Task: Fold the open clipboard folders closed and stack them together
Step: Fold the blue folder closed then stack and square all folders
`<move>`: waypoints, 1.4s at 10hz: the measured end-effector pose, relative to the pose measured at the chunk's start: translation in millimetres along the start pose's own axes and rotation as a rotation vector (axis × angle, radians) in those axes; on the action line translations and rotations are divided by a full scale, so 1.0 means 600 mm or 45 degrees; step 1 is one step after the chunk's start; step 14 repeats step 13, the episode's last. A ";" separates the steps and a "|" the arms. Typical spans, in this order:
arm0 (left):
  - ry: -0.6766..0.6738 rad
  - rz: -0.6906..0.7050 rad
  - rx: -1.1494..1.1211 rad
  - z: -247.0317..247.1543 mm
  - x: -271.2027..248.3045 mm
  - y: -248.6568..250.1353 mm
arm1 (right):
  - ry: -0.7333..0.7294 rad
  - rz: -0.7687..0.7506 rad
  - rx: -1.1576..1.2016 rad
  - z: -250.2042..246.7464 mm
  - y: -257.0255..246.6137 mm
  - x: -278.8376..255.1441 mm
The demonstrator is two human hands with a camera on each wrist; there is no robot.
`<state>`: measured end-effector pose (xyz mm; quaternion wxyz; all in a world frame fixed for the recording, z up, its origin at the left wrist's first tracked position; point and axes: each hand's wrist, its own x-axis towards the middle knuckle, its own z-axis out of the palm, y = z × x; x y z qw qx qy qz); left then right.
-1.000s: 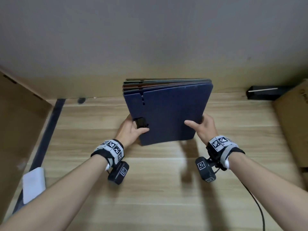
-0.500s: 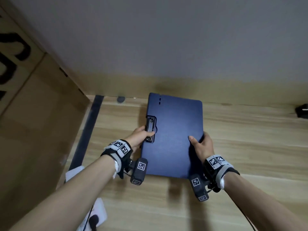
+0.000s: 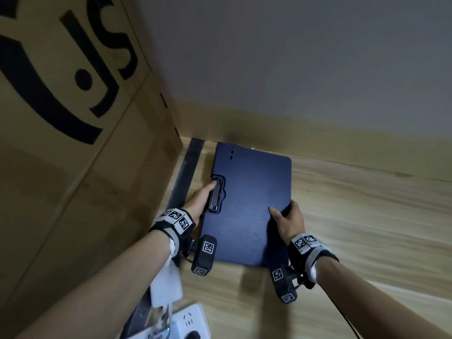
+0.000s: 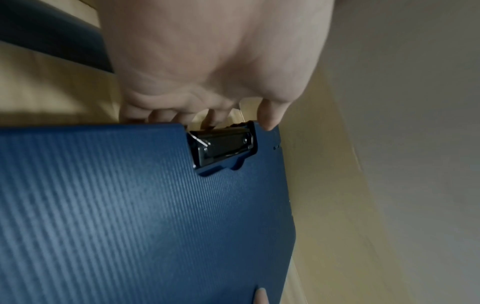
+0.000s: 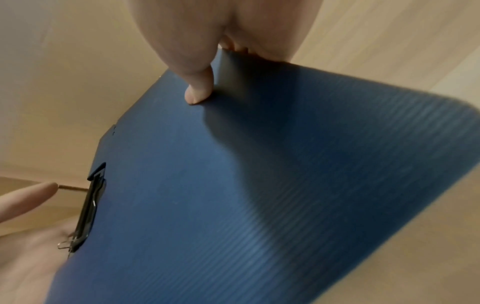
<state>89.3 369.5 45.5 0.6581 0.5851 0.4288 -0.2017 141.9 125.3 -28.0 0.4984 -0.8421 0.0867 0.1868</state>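
Observation:
A stack of closed clipboard folders (image 3: 249, 204) lies nearly flat in the back left corner of the wooden table (image 3: 367, 216). Only its navy ribbed top cover shows. My left hand (image 3: 200, 199) grips the left edge, its thumb beside the black metal clip (image 3: 216, 194) and its fingers curled underneath. In the left wrist view the fingers (image 4: 161, 115) hook under the edge next to the clip (image 4: 223, 146). My right hand (image 3: 288, 221) grips the right edge. Its thumb (image 5: 197, 90) presses on the cover (image 5: 233, 195) and its fingers are hidden below.
A big cardboard box (image 3: 73, 143) with black print walls off the left side. The grey wall (image 3: 293, 69) stands right behind the stack. A dark strip (image 3: 188, 167) runs along the table's left edge. A white power strip (image 3: 188, 321) and a white pad (image 3: 166, 285) lie near left.
Both hands have carried the stack from a raised tilt over the table's middle to the back left corner and lowered it almost flat. The left thumb has slid along the clip.

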 end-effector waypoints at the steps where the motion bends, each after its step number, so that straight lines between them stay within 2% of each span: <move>1: 0.015 0.026 -0.131 -0.027 0.007 0.014 | -0.035 0.036 -0.021 0.031 -0.027 0.010; 2: 0.062 0.039 -0.213 -0.045 0.011 0.026 | -0.102 0.112 -0.029 0.050 -0.050 0.020; 4: 0.191 0.045 -0.191 -0.066 0.032 0.035 | -0.124 0.136 -0.184 0.082 -0.051 0.054; 6: 0.246 -0.001 -0.186 -0.071 0.055 0.040 | -0.123 0.162 -0.505 0.079 -0.088 0.041; 9: 0.222 -0.015 -0.223 -0.074 0.060 0.044 | -0.210 0.020 -0.654 0.063 -0.096 0.033; 10: 0.370 0.092 -0.191 -0.076 0.056 0.040 | -0.213 0.030 -0.540 0.056 -0.096 0.031; 11: 0.515 0.292 -0.122 -0.066 0.018 0.046 | -0.260 0.047 -0.377 0.037 -0.091 0.027; 12: 0.573 0.495 -0.080 -0.045 -0.017 0.039 | -0.283 0.064 -0.241 0.005 -0.070 0.021; 13: 0.580 0.638 -0.061 -0.014 -0.046 0.018 | -0.208 0.041 -0.156 -0.035 -0.034 0.013; 14: 0.580 0.638 -0.061 -0.014 -0.046 0.018 | -0.208 0.041 -0.156 -0.035 -0.034 0.013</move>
